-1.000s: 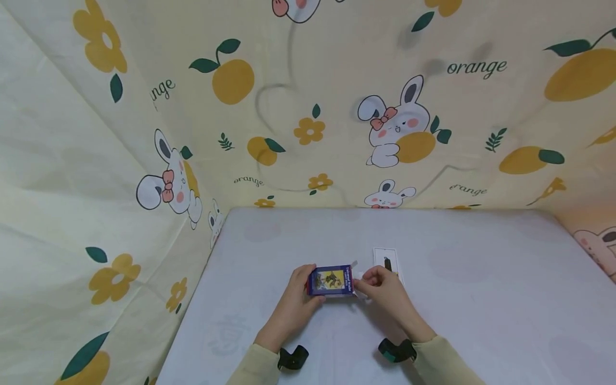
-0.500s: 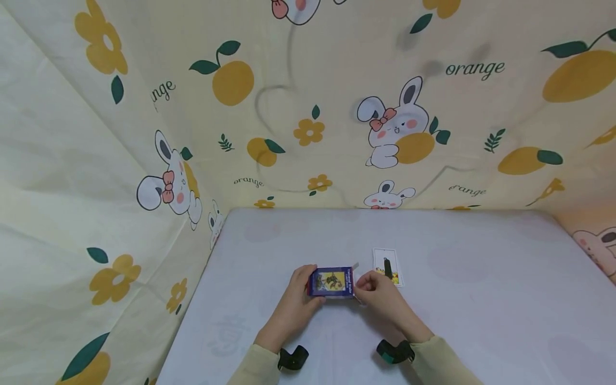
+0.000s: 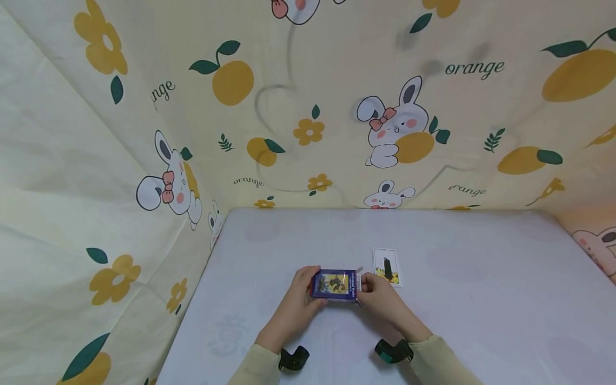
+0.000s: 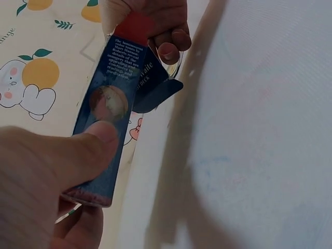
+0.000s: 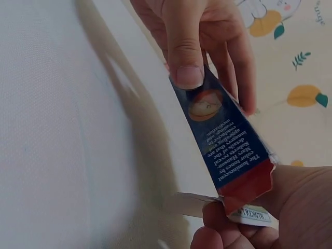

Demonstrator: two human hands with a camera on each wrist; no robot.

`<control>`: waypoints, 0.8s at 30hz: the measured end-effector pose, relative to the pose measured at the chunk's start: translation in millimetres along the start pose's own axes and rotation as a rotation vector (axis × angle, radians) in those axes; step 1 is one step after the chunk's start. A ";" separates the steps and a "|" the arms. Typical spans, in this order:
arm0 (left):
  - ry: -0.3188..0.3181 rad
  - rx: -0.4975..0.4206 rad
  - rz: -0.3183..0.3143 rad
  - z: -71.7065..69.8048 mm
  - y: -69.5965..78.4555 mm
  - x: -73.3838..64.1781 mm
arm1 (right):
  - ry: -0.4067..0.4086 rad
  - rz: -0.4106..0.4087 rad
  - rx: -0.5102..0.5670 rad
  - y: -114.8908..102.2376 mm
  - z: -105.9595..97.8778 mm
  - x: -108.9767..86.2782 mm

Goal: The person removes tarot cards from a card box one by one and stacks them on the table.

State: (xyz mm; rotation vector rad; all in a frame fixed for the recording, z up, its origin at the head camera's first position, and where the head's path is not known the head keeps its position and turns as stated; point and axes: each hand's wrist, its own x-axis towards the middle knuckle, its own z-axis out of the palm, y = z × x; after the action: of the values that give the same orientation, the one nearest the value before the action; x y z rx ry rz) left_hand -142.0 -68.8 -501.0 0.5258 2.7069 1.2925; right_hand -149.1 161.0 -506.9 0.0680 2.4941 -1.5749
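Big white desk (image 3: 481, 299) with bunny-print cloth (image 3: 337, 107) behind. Both hands hold a blue card box (image 3: 335, 284) just above it, left hand (image 3: 295, 310) gripping one end, right hand (image 3: 385, 302) pinching the other. One card (image 3: 386, 267) lies nearby.

A pale, white surface (image 3: 481, 299) stretches from the near edge to the patterned cloth wall at the far side. One card (image 3: 386, 266) lies flat on it, face up, a little right of the middle.
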 end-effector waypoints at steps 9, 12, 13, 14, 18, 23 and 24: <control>0.007 0.002 -0.029 0.0 -2.9 1.6 | -0.009 -0.020 -0.007 -1.2 -7.9 -4.0; 0.004 -0.004 -0.048 -0.9 -2.9 1.5 | 0.005 -0.017 -0.011 1.0 -11.7 -3.3; 0.005 -0.007 -0.049 -1.3 -2.7 1.5 | 0.009 -0.014 -0.013 2.1 -13.1 -2.6; 0.006 -0.012 -0.048 -1.8 -2.4 1.4 | 0.011 -0.013 -0.008 3.1 -14.8 -2.2; 0.007 -0.020 -0.045 -3.6 -1.5 2.0 | 0.017 -0.001 0.033 5.8 -23.1 -1.3; 0.017 -0.010 -0.045 -5.0 -2.7 3.4 | 0.047 0.009 0.076 3.9 -33.8 -2.5; 0.018 -0.012 -0.046 -5.1 -3.2 3.6 | 0.053 0.008 0.082 3.1 -35.7 -2.8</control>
State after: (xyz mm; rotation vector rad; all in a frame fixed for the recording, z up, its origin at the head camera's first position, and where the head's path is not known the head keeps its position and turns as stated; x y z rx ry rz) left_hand -147.4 -73.2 -500.1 0.4500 2.7066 1.3076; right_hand -150.8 194.6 -494.3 0.1337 2.4643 -1.6938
